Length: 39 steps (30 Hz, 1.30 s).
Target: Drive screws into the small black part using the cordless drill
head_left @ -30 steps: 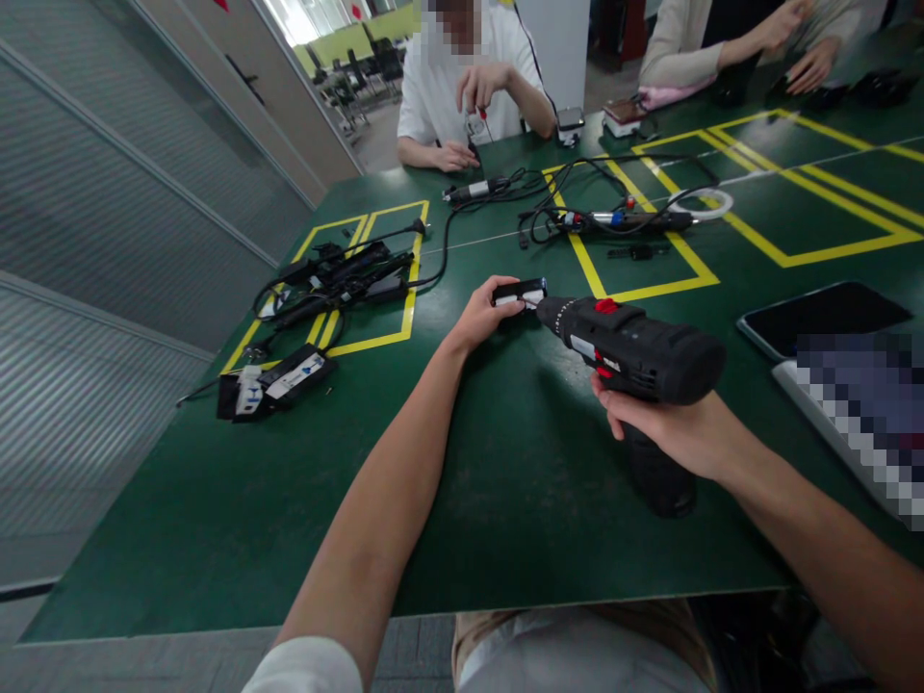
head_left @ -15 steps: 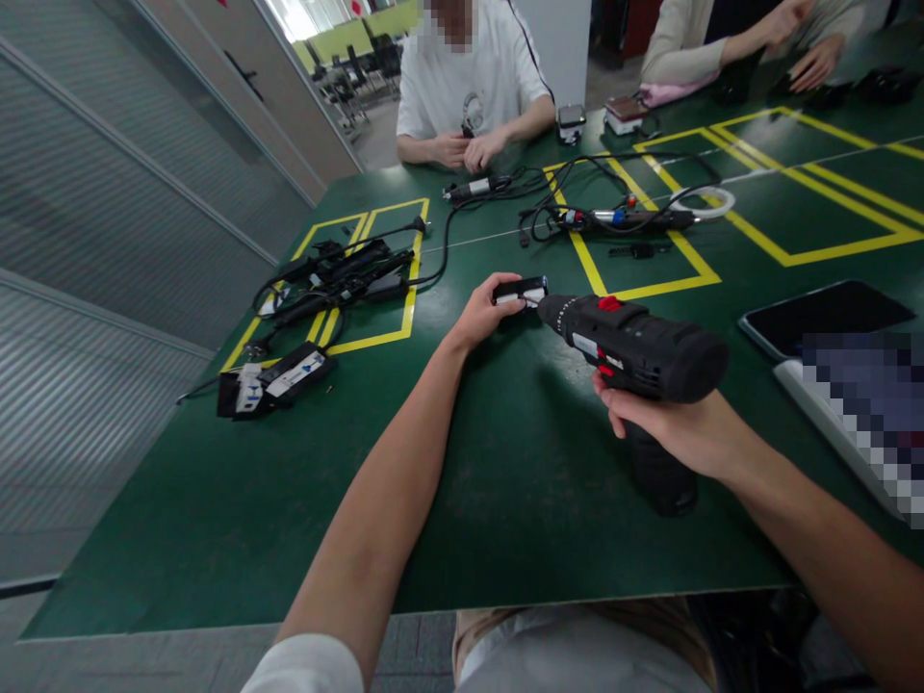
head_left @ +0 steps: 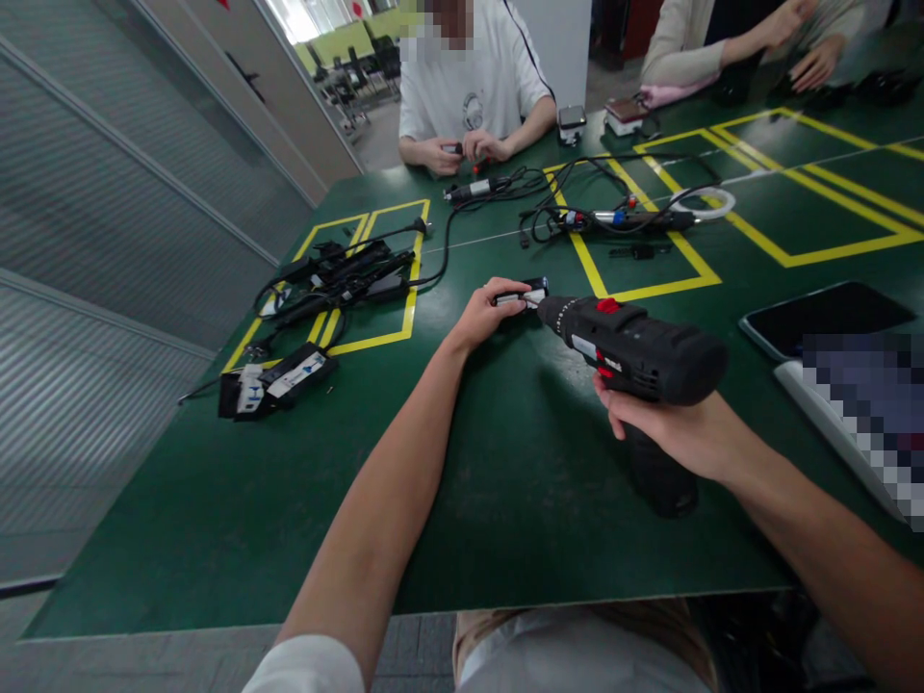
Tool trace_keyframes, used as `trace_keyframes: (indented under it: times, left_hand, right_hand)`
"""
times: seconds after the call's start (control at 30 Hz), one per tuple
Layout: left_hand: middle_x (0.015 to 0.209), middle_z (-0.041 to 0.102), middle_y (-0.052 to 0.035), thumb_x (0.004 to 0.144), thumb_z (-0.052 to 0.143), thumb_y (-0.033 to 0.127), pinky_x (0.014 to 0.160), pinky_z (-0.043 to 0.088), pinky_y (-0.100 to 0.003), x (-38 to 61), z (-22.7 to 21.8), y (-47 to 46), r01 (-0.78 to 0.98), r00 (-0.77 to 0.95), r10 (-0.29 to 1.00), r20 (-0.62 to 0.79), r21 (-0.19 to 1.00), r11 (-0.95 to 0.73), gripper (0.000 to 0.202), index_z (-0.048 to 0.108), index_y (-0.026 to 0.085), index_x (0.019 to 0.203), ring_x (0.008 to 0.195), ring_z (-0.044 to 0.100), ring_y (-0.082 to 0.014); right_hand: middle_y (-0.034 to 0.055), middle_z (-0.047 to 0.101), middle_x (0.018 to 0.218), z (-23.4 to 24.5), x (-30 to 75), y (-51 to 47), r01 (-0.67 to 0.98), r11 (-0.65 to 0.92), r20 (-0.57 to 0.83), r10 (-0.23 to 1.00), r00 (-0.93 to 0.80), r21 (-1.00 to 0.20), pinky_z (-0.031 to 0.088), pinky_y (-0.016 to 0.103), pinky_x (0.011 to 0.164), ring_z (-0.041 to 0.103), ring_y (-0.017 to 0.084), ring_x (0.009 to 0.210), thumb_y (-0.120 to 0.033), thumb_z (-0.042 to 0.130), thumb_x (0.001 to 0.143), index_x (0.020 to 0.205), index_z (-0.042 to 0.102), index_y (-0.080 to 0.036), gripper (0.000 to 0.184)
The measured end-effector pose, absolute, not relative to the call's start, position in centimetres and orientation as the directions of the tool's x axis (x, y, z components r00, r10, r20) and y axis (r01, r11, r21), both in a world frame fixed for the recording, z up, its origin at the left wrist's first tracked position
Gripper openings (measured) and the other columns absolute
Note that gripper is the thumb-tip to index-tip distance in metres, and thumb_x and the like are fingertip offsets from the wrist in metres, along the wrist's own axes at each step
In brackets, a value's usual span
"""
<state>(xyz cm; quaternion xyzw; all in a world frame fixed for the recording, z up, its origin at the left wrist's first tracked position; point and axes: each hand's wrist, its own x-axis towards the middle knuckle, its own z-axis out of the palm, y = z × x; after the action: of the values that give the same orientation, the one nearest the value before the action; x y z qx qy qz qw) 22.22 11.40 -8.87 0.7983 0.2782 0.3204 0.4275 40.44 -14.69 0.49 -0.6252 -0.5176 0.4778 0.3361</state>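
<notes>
My left hand [head_left: 487,313] is closed around a small black block with a white label [head_left: 535,292], held down near the green tabletop; fingers cover much of it. In my right hand [head_left: 675,423] is a black cordless drill [head_left: 635,348] with red switches, its handle gripped and its chuck pointing left. The bit [head_left: 535,301] reaches the right end of the block; whether it sits in a screw I cannot make out.
Black devices with cables [head_left: 346,279] lie in a yellow-taped area at left, near labelled black boxes [head_left: 295,375]. Corded screwdrivers [head_left: 621,219] lie farther back. A phone [head_left: 823,318] is at right. Across the table sits a person in a white shirt [head_left: 473,77]; another person's hand [head_left: 815,65] shows at right.
My hands and the drill stay almost in place; my left fingers have shifted slightly on the block. Across the table, the person's hands have moved a little, showing a small dark item.
</notes>
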Motion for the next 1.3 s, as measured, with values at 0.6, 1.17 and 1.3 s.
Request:
trace_keyframes:
  times: [0.6,1.17,1.3]
  left_hand:
    - [0.109,0.057,-0.0042,0.075,0.068,0.032,0.105,0.038,-0.039,22.30,-8.44,11.06,0.197,0.624,0.736,0.264,0.857,-0.475,0.023,0.073,0.023,0.096,0.112,0.053,-0.0213]
    - [0.110,0.056,-0.0042,0.074,0.068,0.031,0.103,0.039,-0.040,22.31,-8.45,11.04,0.197,0.618,0.742,0.262,0.861,-0.468,0.022,0.073,0.022,0.094,0.111,0.053,-0.0213]
    - [0.110,0.056,-0.0041,0.074,0.069,0.031,0.103,0.039,-0.039,22.23,-8.58,11.16,0.184,0.624,0.731,0.275,0.858,-0.480,0.023,0.073,0.022,0.095,0.112,0.053,-0.0214]
  right_hand:
    - [-0.0016,0.062,0.066,0.29,40.54,-14.78,0.310,-0.227,-0.238,0.971,-0.001,-0.923,0.046,0.034,0.071,0.062,0.018,0.069,-0.034,0.058,0.086,0.087,0.061,-0.021,0.013]
    - [-0.0010,0.062,0.065,0.39,40.37,-14.74,0.302,-0.229,-0.240,0.971,0.001,-0.926,0.046,0.032,0.067,0.061,0.018,0.066,-0.030,0.057,0.085,0.083,0.060,-0.021,0.010]
    - [-0.0019,0.061,0.064,0.36,40.43,-14.71,0.289,-0.228,-0.235,0.972,0.011,-0.930,0.045,0.033,0.068,0.060,0.017,0.065,-0.031,0.058,0.085,0.086,0.061,-0.021,0.010]
